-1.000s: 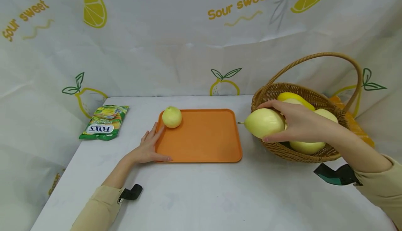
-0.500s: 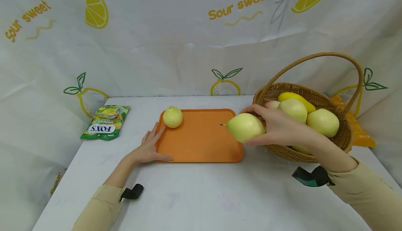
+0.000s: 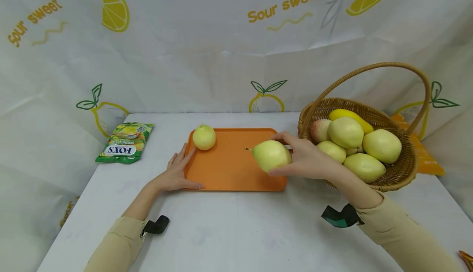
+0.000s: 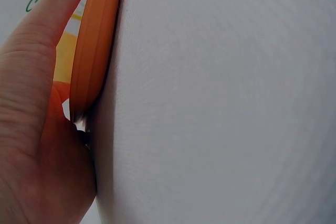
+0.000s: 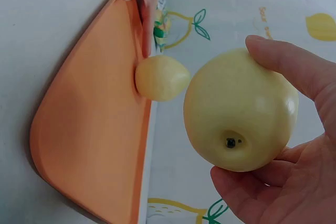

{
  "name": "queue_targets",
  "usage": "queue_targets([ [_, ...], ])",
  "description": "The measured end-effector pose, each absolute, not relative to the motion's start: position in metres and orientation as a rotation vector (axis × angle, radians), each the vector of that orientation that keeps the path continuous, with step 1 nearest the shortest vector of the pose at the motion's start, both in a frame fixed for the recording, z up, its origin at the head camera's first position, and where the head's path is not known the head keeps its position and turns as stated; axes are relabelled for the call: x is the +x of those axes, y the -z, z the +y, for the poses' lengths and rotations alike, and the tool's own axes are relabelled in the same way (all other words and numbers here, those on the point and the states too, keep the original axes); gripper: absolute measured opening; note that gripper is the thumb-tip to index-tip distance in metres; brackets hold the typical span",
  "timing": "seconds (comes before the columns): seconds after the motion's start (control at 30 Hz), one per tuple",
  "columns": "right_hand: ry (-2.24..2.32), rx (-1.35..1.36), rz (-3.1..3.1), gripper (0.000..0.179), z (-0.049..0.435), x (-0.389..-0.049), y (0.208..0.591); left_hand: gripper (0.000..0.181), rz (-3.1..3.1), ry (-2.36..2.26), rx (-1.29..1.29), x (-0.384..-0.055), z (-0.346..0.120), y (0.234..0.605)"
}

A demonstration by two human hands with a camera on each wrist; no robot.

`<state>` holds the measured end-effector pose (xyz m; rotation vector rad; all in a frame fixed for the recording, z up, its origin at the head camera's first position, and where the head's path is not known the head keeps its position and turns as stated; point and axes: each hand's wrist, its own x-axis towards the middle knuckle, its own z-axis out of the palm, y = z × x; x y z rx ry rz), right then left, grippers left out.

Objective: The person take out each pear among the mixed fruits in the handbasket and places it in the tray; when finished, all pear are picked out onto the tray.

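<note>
My right hand [image 3: 303, 157] grips a pale yellow-green pear [image 3: 271, 155] between thumb and fingers, its stem pointing left. It is held over the right part of the orange tray [image 3: 236, 173]; the right wrist view shows the pear's dark blossom end [image 5: 231, 142]. A second pear [image 3: 204, 137] sits in the tray's far left corner. With fingers spread, my left hand [image 3: 173, 175] rests at the tray's left side, its thumb along the near edge. In the left wrist view that thumb [image 4: 31, 72] lies beside the tray's outer wall [image 4: 97, 40].
At the right stands a wicker basket [image 3: 402, 177] with a tall handle, holding several pears, a peach-like fruit [image 3: 320, 130] and a long yellow fruit [image 3: 351, 119]. An orange packet [image 3: 425, 157] lies behind it. A green Fox's candy bag [image 3: 125, 142] lies at the left.
My right hand has carried the pear left from the basket to over the tray, uncovering the fruit in the basket. The left hand has stayed at the tray.
</note>
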<state>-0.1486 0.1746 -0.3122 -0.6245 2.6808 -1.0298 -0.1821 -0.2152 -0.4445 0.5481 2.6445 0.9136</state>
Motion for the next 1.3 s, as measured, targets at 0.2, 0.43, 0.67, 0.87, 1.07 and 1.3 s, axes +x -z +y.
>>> queue_targets([
  [0.2,1.161,-0.608,2.642,0.077,0.162,-0.156,0.335,0.124,2.641,-0.905,0.536,-0.182,-0.215,0.444],
  [0.43,1.294,-0.517,2.627,0.076,0.146,-0.165,0.356,0.124,2.640,-0.923,0.549,-0.182,-0.215,0.445],
  [0.67,1.330,-0.390,2.618,0.080,0.131,-0.180,0.372,0.125,2.649,-0.905,0.558,-0.183,-0.216,0.446],
  [0.87,1.423,-0.267,2.527,0.079,0.119,-0.193,0.385,0.127,2.646,-0.889,0.551,-0.184,-0.215,0.443],
  [1.07,1.519,-0.244,2.499,0.080,0.107,-0.204,0.396,0.129,2.646,-0.885,0.555,-0.184,-0.214,0.442],
  [1.3,1.558,-0.252,2.508,0.079,0.093,-0.216,0.402,0.129,2.641,-0.891,0.552,-0.183,-0.214,0.442],
])
